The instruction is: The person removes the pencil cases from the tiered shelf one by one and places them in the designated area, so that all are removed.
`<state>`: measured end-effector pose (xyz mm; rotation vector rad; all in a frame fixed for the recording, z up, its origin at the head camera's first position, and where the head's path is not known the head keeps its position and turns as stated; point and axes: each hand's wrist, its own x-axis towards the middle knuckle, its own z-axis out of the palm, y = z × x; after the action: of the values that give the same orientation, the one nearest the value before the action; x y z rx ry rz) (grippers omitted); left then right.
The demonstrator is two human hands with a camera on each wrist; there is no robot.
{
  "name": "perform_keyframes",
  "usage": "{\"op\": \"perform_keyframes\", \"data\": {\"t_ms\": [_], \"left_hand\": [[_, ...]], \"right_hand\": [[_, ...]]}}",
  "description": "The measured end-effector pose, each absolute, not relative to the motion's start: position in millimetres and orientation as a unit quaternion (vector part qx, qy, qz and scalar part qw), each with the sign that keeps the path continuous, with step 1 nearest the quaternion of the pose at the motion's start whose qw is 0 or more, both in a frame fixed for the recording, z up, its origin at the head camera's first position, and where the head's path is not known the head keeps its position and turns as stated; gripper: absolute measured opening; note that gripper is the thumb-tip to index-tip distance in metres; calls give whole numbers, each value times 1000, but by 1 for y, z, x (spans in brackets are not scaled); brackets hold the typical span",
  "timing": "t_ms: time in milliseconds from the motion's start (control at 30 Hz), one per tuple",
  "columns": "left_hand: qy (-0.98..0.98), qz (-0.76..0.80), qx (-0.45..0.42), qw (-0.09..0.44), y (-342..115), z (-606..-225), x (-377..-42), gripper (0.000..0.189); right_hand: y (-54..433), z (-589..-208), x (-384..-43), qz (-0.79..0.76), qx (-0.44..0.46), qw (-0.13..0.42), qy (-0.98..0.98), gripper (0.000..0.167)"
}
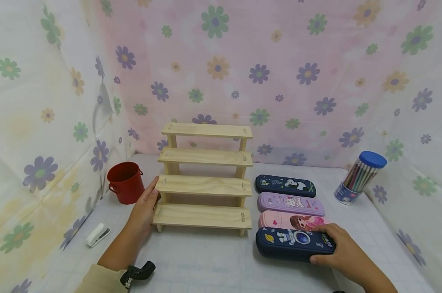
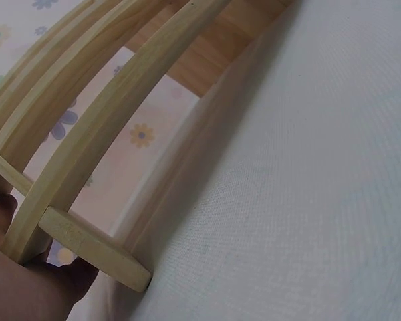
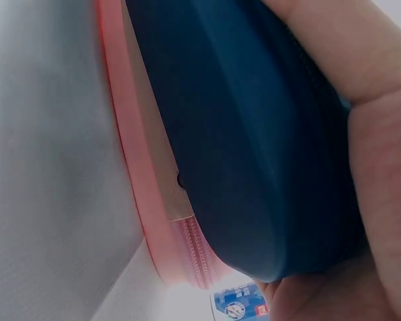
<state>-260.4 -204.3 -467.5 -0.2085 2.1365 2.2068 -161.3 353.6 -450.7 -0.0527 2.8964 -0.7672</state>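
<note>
My left hand [image 1: 145,207] holds the left edge of a four-step wooden display stand [image 1: 204,185]. In the left wrist view, my thumb and fingers lie around the end of a wooden step [image 2: 60,177], beside a short leg [image 2: 97,247]. My right hand [image 1: 340,250] grips the right end of a dark blue pencil case [image 1: 294,244] with an astronaut print, thumb on the near side and fingers on the far side. This case overlaps the front of a pink pencil case [image 1: 279,219] with a girl print; the pink case's zipper [image 3: 195,247] shows in the right wrist view.
Behind the pink case lie a purple pencil case [image 1: 290,203] and a dark panda pencil case [image 1: 285,185]. A blue-lidded tub of pencils [image 1: 353,185] stands at the right. To the left are a red bucket [image 1: 125,183] and a white stapler [image 1: 98,235]. Flowered cloth [image 1: 221,53] encloses the table.
</note>
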Motion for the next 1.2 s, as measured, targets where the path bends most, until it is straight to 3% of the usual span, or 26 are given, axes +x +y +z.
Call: {"op": "perform_keyframes", "data": {"t_ms": [533, 800, 1200], "left_hand": [[682, 727, -78, 34, -204, -468, -260, 50], [686, 722, -83, 37, -204, -466, -260, 50], [691, 718, -73, 38, -203, -464, -260, 51]], "right_hand": [[350, -456, -167, -245, -14, 55, 968, 108], [356, -463, -161, -257, -47, 25, 965, 101], [352, -460, -165, -207, -15, 73, 976, 114]]}}
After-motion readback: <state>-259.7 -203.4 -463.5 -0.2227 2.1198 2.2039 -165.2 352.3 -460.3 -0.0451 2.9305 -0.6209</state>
